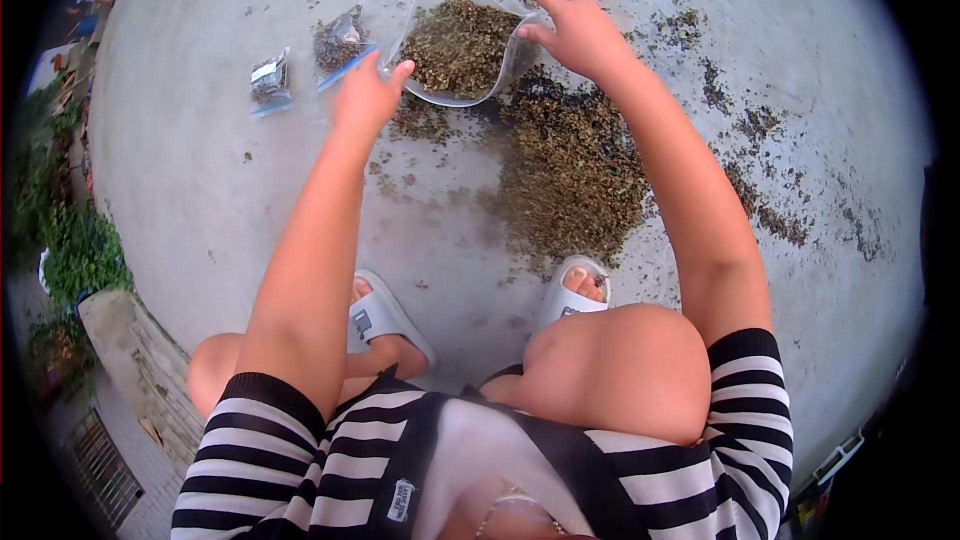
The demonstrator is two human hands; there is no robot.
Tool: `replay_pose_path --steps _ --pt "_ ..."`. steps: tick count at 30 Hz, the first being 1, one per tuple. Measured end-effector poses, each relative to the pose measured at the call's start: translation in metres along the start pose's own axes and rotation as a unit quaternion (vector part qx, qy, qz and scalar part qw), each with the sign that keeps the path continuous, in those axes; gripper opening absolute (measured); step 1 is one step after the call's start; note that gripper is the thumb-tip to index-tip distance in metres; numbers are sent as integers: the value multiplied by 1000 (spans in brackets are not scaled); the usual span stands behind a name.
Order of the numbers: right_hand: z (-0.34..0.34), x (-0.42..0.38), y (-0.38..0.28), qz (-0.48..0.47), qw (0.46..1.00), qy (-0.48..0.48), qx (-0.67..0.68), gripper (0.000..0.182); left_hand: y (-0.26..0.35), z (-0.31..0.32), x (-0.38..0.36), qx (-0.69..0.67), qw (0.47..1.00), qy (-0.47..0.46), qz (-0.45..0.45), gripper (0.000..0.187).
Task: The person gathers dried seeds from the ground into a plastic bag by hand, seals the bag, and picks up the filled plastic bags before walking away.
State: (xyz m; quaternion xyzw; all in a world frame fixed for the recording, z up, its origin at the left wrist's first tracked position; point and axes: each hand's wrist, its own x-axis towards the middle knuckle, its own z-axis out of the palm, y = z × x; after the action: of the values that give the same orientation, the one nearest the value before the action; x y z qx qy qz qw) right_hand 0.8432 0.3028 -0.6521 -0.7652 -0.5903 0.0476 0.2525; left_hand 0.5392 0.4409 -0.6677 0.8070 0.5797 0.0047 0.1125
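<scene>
1. Head view, far left: a small zip-seal packet with dark contents and a pale label lies on the concrete ground, apart from both hands.
2. Next comes a second zip-seal packet, its blue seal slanting right beside the fingers of the left hand.
3. The left hand is at the near-left edge of the clear plastic bag, thumb against the rim and forefinger extended outside it. Thumb and forefinger stand apart; whether they pinch the film between them, I cannot tell.
4. The bag sits directly between the hands: to the right of the left hand and to the left of the right hand. Its mouth gapes upward, roundish, with no clear long axis, and the rim's near side curves toward the person. Dried, crumbled plant bits fill much of it.
5. Below and to the right of the bag, a broad heap of dried plant material spreads toward the feet, its upper end just beside the bag's near-right side.
6. The right hand grasps the bag's right edge, film between fingers and thumb, slightly farther from the body than the left.
7. Rightmost, loose scattered bits lie in patches beyond the right forearm.
</scene>
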Motion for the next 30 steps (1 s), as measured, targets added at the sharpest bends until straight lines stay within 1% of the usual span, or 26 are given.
replay_pose_path --steps 2,5,8,11,12,15,17,18,19,21,22,23,24,25,27,29,30 --pt "8 8 9 70 979 -154 117 26 -8 16 6 -83 992 -81 -54 47" --pt "0 -8 24 -9 995 38 91 21 17 -31 -8 -206 964 -138 -95 38" --pt "-32 -37 47 123 981 16 147 16 5 -51 -22 -352 921 -116 -119 36" --pt "-66 -70 41 255 925 -53 278 13 18 -74 -45 -412 886 -176 -117 42" --pt "-65 -76 45 245 929 -50 273 13 22 -75 -50 -435 871 -194 -118 43" --pt "-69 -105 52 240 932 -40 269 12 29 -71 -63 -420 866 -229 -145 42" --pt "-73 -119 50 249 923 -35 290 12 23 -52 -59 -412 868 -241 -135 41" --pt "-65 -127 56 242 933 -37 265 11 17 -40 -69 -404 867 -255 -139 41" --pt "-60 -142 58 241 936 -45 254 12 14 -29 -80 -374 879 -262 -134 42" --pt "-59 -142 62 222 946 -45 230 12 20 -19 -82 -321 905 -257 -112 43" --pt "-59 -144 63 234 938 -44 251 13 16 -16 -83 -270 925 -250 -92 39" --pt "-57 -151 59 228 942 -55 239 13 19 -18 -94 -168 974 -153 16 38" --pt "-58 -155 56 220 947 -63 225 13 26 -19 -103 -64 988 -48 130 38" --pt "-59 -152 57 207 954 -64 209 13 38 -20 -103 40 967 67 242 37" --pt "-56 -152 57 200 949 -61 236 12 84 -37 -104 -70 941 79 320 37" --pt "-60 -152 52 201 943 -54 259 11 115 -21 -107 -167 900 -60 398 38" --pt "-67 -150 46 187 949 -58 248 11 132 -9 -109 -159 901 -114 387 37"
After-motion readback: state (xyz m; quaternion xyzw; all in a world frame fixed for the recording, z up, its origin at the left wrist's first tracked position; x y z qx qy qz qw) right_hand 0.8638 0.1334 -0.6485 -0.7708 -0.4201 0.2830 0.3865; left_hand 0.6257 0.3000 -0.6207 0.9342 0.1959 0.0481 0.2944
